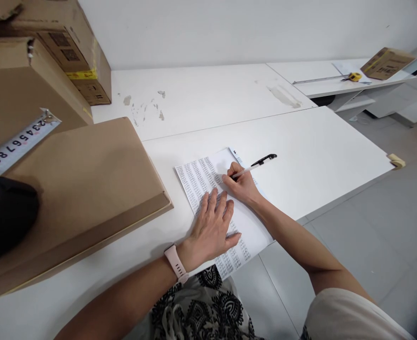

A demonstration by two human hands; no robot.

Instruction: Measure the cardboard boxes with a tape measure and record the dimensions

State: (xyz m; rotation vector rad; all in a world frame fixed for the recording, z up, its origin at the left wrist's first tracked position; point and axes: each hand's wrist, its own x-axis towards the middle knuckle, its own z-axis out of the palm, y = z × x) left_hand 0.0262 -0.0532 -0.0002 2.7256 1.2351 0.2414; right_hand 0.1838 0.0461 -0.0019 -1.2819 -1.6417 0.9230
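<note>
My right hand (242, 183) is closed around a pen (252, 166) with a white barrel and a black cap end. Its tip, hidden by my fingers, is close to a paper sheet (252, 222) with several columns of small handwritten-looking characters. Flat on that sheet lies my left hand (215, 224), fingers spread, holding nothing. Part of the writing is covered by both hands. The sheet rests on a white table and reaches its front edge. Under its right side, the edge of another bluish printed paper (237, 157) shows.
At left lies a flat cardboard box (98, 174), with a tape measure (6, 212) on it, blade out. More cartons (70, 52) are stacked behind. Far right on the white table (321, 146) are a small carton (387, 63) and a yellow tape measure (354, 76).
</note>
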